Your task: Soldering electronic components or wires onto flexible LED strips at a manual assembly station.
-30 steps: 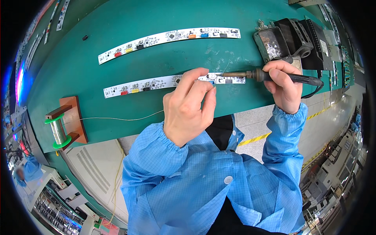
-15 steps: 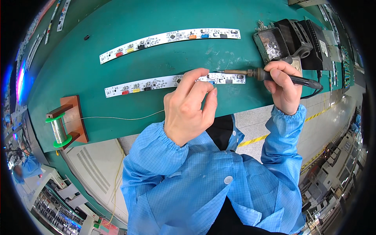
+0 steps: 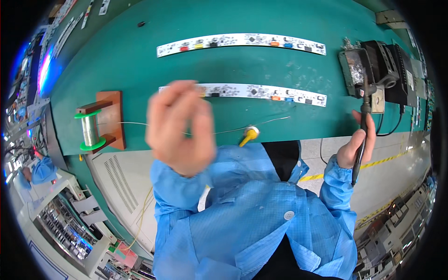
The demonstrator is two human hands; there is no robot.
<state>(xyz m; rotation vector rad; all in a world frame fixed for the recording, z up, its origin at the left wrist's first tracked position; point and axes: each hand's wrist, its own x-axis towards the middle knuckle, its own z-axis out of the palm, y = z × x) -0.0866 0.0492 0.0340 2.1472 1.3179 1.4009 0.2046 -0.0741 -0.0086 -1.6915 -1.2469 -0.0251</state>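
Observation:
My right hand (image 3: 357, 147) grips a soldering iron (image 3: 362, 133) by its handle, its tip pointing away from me beside the metal tray of solder scraps. My left hand (image 3: 179, 128), smeared by motion, hovers over the left end of the lower circuit board (image 3: 238, 90), a white strip with small coloured connectors, and hides part of it. Solder wire (image 3: 233, 130) runs from the spool (image 3: 90, 130) behind this hand, and its free end lies on the green mat. Whether the left fingers hold anything is unclear. A second such circuit board (image 3: 238, 40) lies farther back.
The spool sits in a brown holder (image 3: 112, 121) at the left. The scrap tray (image 3: 347, 65) and a black box with a cable (image 3: 401, 74) stand at the right. A yellow plug (image 3: 250, 134) is at the mat's (image 3: 261, 65) near edge.
My left hand has moved left from the lower board's right part, uncovering it. The iron has swung away from the board, from pointing left to pointing away from me. The solder wire's free end now shows.

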